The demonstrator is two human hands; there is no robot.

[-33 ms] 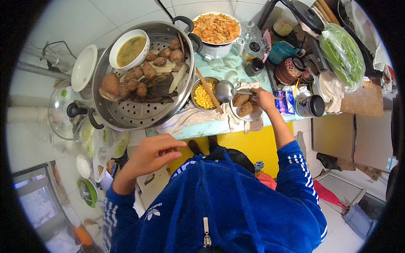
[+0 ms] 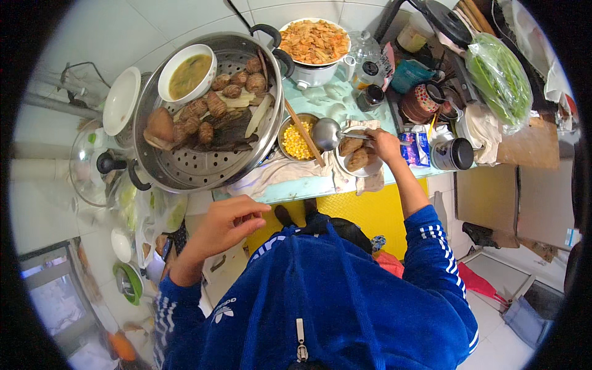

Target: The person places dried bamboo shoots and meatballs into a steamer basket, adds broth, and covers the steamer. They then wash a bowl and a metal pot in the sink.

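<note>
You had a pale green counter (image 2: 320, 98) before you. On it stood a wide steamer pan (image 2: 203, 166), a bowl of corn (image 2: 296, 140), a plate of brown tubers (image 2: 361, 161) on a cloth (image 2: 277, 176), a white cooker (image 2: 311, 74), and what looked like a dark jar (image 2: 372, 97).

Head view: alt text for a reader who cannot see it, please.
The right hand holds a metal ladle over a small plate of taro roots beside a bowl of corn. The left hand hangs empty below a large steamer tray.
</note>
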